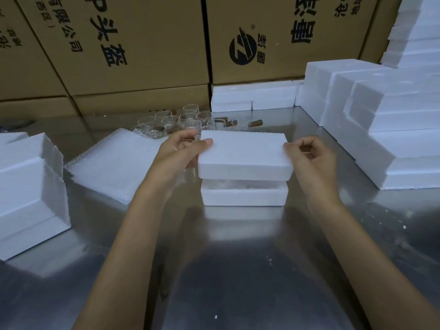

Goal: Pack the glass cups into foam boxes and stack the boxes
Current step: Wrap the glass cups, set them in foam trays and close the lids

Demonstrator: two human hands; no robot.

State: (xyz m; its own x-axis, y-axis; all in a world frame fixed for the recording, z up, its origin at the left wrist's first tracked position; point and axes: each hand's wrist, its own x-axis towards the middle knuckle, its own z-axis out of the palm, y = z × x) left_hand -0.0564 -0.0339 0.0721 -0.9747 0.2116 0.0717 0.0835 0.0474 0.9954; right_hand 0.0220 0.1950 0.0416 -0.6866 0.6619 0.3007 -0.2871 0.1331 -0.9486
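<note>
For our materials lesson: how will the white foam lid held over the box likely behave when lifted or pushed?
The foam lid probably stays stiff: it spans flat between the left hand and right hand. Likely light, since fingertips suffice. Its crumbs on the table suggest edges chip easily.

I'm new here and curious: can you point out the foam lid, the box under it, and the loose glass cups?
foam lid (242,153): head view, middle of its top face.
foam box (244,197): head view, its front wall.
glass cups (170,121): head view, one cup in the cluster behind.
</note>
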